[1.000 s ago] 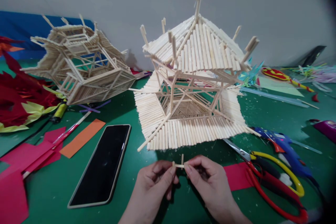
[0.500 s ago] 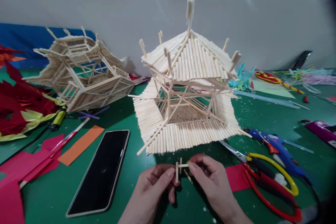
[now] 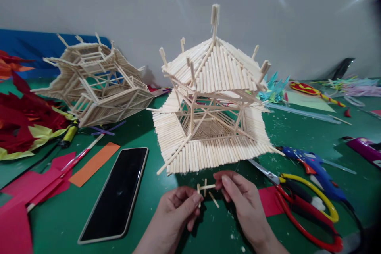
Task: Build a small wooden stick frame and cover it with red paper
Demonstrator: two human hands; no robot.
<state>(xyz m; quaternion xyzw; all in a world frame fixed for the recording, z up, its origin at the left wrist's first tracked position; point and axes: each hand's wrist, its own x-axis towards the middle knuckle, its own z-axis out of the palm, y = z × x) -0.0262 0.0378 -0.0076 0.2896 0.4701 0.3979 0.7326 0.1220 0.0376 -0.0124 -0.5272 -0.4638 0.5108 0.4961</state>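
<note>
Low in front of the stick pavilion, my left hand [image 3: 181, 208] pinches a short upright wooden stick [image 3: 199, 195] between thumb and fingers. A second short wooden stick [image 3: 207, 187] runs across from its upper part, forming a T-like shape. The right end of that crosspiece meets the curled fingertips of my right hand [image 3: 238, 194]; the exact contact is partly hidden. Two other short sticks show close by: an upright-looking piece [image 3: 205, 184] behind the crosspiece and a slanted piece [image 3: 213, 199] below it. The stick pavilion [image 3: 208, 158] has a peaked roof and a broad lower skirt.
A second stick structure [image 3: 101, 87] lies tilted at the back left. Around my hands are a phone [image 3: 114, 194], an orange strip [image 3: 95, 164], pink paper [image 3: 38, 188], scissors [image 3: 297, 190] and a blue glue gun [image 3: 315, 166]. A pale wall [image 3: 133, 4] rises behind.
The pinched upright stick has shifted slightly left with my left hand. My right thumb has lifted away from the crosspiece's end, which now shows more. The view has shifted slightly.
</note>
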